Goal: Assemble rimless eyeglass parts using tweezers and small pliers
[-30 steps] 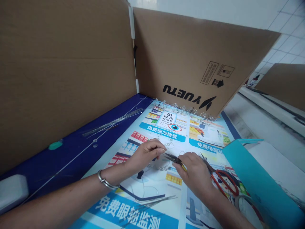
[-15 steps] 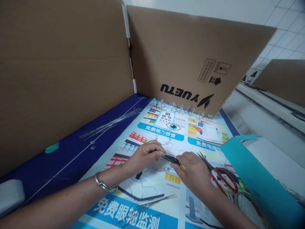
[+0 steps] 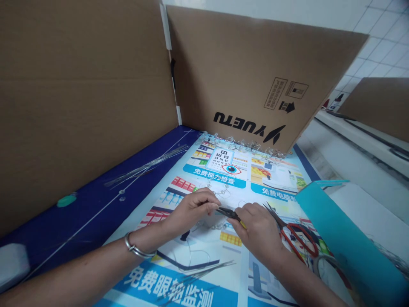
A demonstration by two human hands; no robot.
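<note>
Black pliers (image 3: 226, 213) in the right hand (image 3: 257, 230) point left, toward the left hand (image 3: 191, 209).

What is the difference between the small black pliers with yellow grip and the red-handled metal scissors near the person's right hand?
The black pliers are held in the right hand, while the red-handled scissors lie on the printed poster. The pliers look shorter, with their yellow grip partly hidden by the hand; the scissors' large red loops show fully. Both have dark, narrow metal tips.
</note>
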